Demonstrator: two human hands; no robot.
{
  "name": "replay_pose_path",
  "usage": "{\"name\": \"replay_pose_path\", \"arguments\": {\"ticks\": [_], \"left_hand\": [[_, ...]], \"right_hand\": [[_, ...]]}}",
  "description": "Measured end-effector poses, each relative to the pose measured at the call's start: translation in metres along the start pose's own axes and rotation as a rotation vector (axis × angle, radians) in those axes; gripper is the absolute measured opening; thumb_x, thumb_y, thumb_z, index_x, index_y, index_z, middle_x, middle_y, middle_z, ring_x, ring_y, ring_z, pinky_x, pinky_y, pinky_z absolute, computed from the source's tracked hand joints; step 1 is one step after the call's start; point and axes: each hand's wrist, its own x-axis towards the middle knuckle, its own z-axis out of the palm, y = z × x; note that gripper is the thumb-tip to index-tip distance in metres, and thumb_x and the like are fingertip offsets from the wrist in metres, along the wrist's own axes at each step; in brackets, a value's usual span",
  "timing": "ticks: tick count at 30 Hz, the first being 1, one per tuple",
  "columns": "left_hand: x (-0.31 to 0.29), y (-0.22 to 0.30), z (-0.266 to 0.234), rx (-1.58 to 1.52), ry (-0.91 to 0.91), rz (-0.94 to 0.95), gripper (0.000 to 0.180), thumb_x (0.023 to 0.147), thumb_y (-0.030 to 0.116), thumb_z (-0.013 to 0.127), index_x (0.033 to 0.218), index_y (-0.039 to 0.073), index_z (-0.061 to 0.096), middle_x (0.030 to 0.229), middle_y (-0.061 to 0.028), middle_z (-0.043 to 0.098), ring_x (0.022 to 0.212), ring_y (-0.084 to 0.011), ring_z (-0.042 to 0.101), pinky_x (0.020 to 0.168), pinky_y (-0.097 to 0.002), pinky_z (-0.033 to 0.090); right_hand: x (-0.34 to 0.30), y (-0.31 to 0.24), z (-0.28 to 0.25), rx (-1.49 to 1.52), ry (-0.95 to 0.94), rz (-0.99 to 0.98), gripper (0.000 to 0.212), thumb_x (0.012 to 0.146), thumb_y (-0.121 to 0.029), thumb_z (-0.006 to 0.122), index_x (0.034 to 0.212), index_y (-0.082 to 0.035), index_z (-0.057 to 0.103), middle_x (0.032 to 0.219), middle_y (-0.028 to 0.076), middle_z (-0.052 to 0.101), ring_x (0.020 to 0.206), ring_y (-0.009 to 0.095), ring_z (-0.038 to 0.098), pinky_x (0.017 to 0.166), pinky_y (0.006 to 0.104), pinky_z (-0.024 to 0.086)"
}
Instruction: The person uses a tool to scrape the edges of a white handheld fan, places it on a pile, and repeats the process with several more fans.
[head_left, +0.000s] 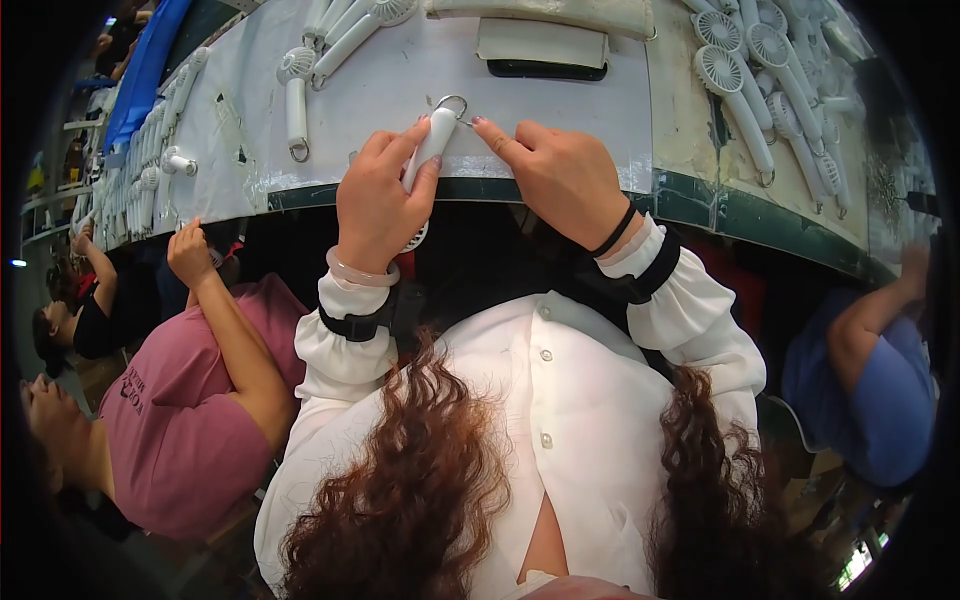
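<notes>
Pale, sheet-covered worktop (pixel 590 115) brightly lit, soft sheen across it. Deep shadow beneath the dark green table edge (pixel 770 222), which bows with fisheye distortion. Middle reasonably crisp; far sides soft, smeared, fading into black corners. Small blown-out patch, lower right.

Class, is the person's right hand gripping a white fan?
No, the left hand grips the white fan, while the right hand has its index finger beside the metal ring.

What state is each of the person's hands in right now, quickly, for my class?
Left hand: closed, holding the white handheld fan.
Right hand: at the metal loop; grip cannot be told.
</notes>
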Motion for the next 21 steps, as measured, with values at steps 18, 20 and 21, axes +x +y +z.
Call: {"name": "replay_pose_path", "arguments": {"ticks": [18, 20, 21], "left_hand": [[-0.0011, 0.0001, 0.0009, 0.014, 0.014, 0.028, 0.039, 0.088, 0.015, 0.068, 0.128, 0.014, 0.065, 0.091, -0.0050, 0.060, 0.069, -0.0167, 0.054, 0.064, -0.0292, 0.048], [-0.0015, 0.0004, 0.0008, 0.015, 0.012, 0.025, 0.040, 0.088, 0.015, 0.068, 0.128, 0.014, 0.065, 0.090, -0.0050, 0.059, 0.069, -0.0167, 0.053, 0.064, -0.0293, 0.048], [-0.0015, 0.0007, 0.0006, 0.015, 0.010, 0.022, 0.040, 0.088, 0.015, 0.068, 0.128, 0.015, 0.065, 0.090, -0.0050, 0.059, 0.069, -0.0167, 0.053, 0.064, -0.0293, 0.048]], "right_hand": [[-0.0020, -0.0026, -0.0001, 0.029, 0.054, 0.028, 0.055, 0.082, -0.003, 0.064, 0.134, -0.019, 0.061, 0.073, 0.003, 0.054, 0.060, 0.021, 0.058, 0.052, 0.0324, 0.049], [-0.0023, -0.0027, 0.0006, 0.020, 0.060, 0.023, 0.055, 0.082, -0.004, 0.064, 0.134, -0.019, 0.061, 0.073, 0.002, 0.054, 0.060, 0.021, 0.058, 0.052, 0.0323, 0.049], [-0.0023, -0.0027, 0.0008, 0.015, 0.063, 0.021, 0.055, 0.082, -0.004, 0.064, 0.135, -0.019, 0.061, 0.073, 0.002, 0.054, 0.060, 0.021, 0.058, 0.052, 0.0323, 0.049]]}}
